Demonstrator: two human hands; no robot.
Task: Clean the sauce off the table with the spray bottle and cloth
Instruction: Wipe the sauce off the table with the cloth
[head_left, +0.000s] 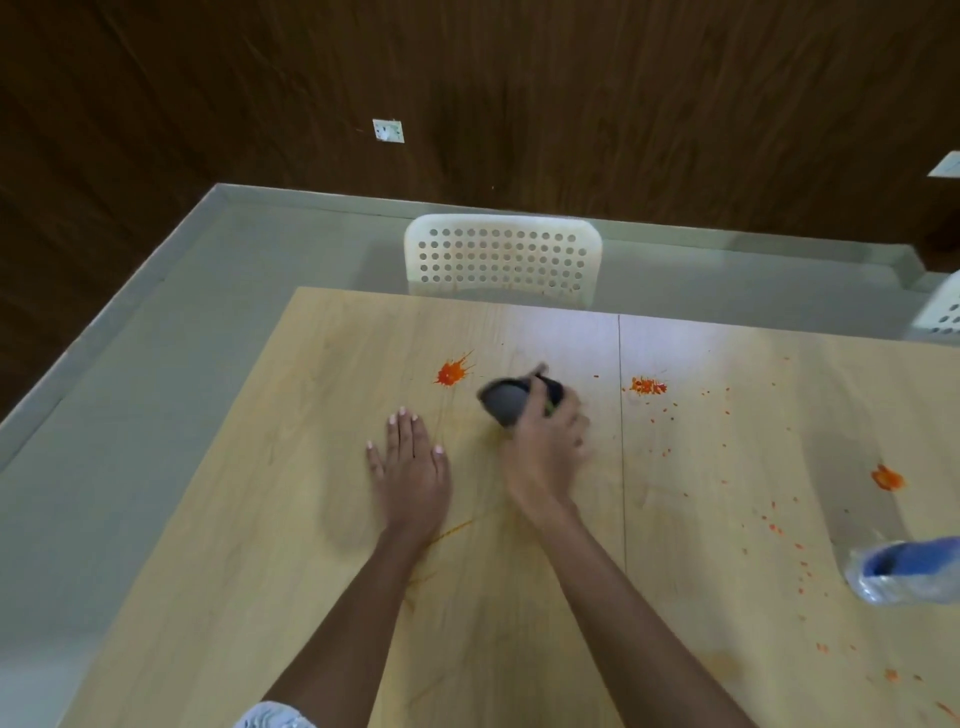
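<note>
My right hand (550, 447) grips the grey cloth (506, 402), fingers curled over it; the cloth bunches out past my fingertips toward the far side, pressed on the wooden table (260, 519), though motion blur hides the exact finger hold. It sits between two orange sauce splats, one (451, 373) just to its left and one (647, 386) further right. My left hand (410, 462) lies flat, fingers straight, palm down beside it. The spray bottle (904, 571) lies at the right edge, well apart from both hands.

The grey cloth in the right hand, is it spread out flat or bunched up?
Bunched up. The right hand grips the grey cloth as a rounded wad against the table, though motion blur hides its folds.
</note>
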